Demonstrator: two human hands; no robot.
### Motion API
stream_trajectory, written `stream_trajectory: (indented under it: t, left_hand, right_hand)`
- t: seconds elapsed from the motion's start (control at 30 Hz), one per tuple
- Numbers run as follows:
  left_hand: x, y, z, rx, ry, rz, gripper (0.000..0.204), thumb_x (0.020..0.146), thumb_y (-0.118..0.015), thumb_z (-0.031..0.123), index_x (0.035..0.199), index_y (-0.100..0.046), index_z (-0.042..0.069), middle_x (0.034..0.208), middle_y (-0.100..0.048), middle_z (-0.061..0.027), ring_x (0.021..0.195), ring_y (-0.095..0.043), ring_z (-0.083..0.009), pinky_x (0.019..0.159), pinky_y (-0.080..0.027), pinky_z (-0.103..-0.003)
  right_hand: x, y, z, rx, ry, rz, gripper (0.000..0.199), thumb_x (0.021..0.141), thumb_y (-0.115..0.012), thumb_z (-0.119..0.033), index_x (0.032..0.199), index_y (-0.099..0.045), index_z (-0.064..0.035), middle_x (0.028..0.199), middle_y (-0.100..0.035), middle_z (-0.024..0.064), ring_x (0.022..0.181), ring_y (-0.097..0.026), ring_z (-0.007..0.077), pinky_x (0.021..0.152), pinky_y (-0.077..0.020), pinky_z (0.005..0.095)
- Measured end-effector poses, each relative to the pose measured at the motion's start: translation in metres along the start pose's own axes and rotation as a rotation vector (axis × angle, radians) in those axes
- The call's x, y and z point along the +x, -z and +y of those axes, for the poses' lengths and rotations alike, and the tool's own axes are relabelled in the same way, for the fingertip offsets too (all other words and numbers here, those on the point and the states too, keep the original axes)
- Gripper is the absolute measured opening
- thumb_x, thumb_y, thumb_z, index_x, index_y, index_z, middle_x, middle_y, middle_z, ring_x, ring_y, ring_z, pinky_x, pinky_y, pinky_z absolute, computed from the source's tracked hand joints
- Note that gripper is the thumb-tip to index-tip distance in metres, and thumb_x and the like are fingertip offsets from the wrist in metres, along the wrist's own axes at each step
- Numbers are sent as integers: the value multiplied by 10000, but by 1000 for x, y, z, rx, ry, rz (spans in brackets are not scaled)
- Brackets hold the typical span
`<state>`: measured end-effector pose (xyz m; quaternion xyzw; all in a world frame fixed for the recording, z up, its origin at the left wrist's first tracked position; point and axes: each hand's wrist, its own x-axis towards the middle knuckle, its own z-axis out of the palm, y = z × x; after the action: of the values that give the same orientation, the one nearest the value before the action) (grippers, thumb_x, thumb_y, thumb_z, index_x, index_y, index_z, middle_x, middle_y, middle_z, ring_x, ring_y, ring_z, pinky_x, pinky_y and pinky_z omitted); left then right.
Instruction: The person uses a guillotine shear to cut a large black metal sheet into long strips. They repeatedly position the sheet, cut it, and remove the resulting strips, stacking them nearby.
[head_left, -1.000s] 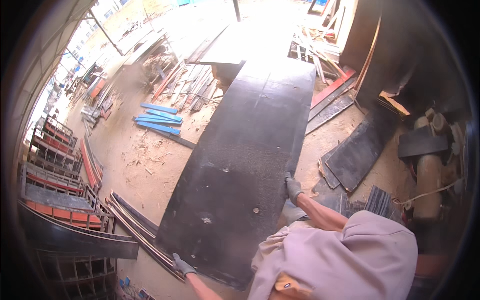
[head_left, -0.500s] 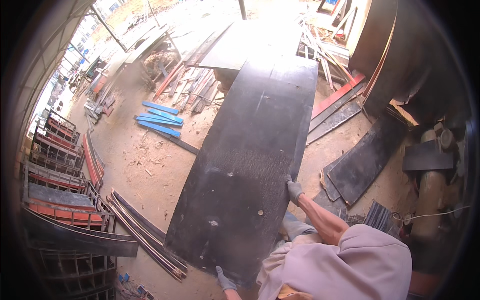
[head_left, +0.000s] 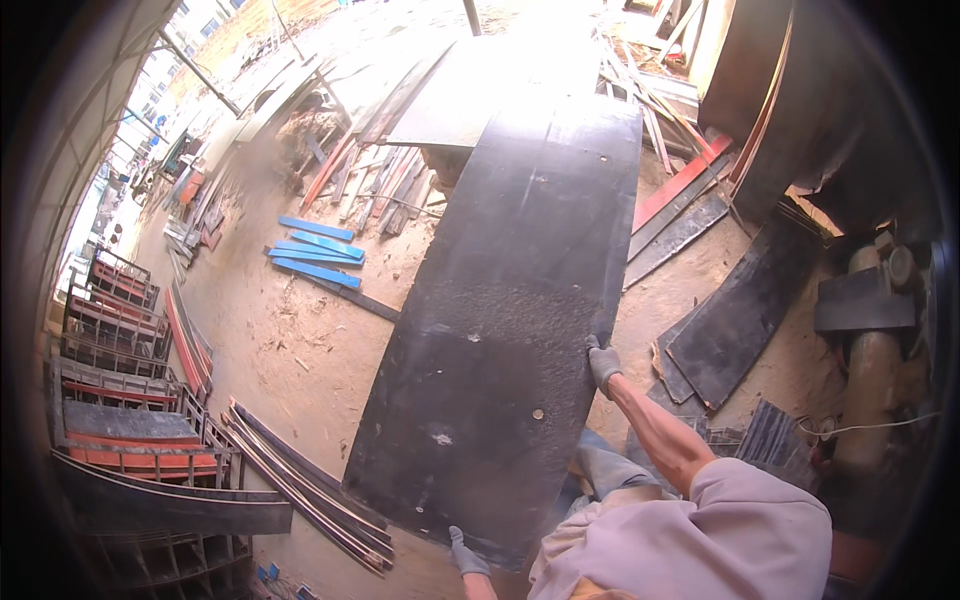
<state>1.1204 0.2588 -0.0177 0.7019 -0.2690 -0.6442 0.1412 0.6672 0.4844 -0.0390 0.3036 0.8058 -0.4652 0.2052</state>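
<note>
Gloved left hand [head_left: 466, 553] & right hand [head_left: 602, 363] grip big black board [head_left: 510, 310] by its edges w/ fingers curled; it looks liable to slip onto the littered floor [head_left: 300, 340].

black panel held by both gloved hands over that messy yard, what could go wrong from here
The black panel is long and gripped only at its near end: left hand on the bottom edge, right hand on the side edge, so the far end could tip or swing. The blue planks and stacked strips lie beside it on the sandy ground, so a stumble seems possible.
</note>
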Motion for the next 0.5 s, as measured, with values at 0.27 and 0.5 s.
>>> stream_trajectory:
  t: [0.27,0.5]
  left_hand:
    - [18,-42,-7,-112,147,-172,585,796,-809,391,1177,-582,11,1092,-657,-124,868,-654,-303,767,-569,-483]
    - [15,-115,-8,-16,108,-47,577,760,-853,313,1174,-572,26,1047,-651,-99,836,-653,-294,729,-579,-466]
  right_hand:
    - [35,14,-40,71,51,51,625,926,-547,-518,1216,-628,29,1164,-670,233,1096,-644,335,896,-483,404]
    - [94,31,-84,-3,-38,67,656,918,-550,-526,1193,-631,64,1186,-653,256,1143,-623,350,917,-476,409]
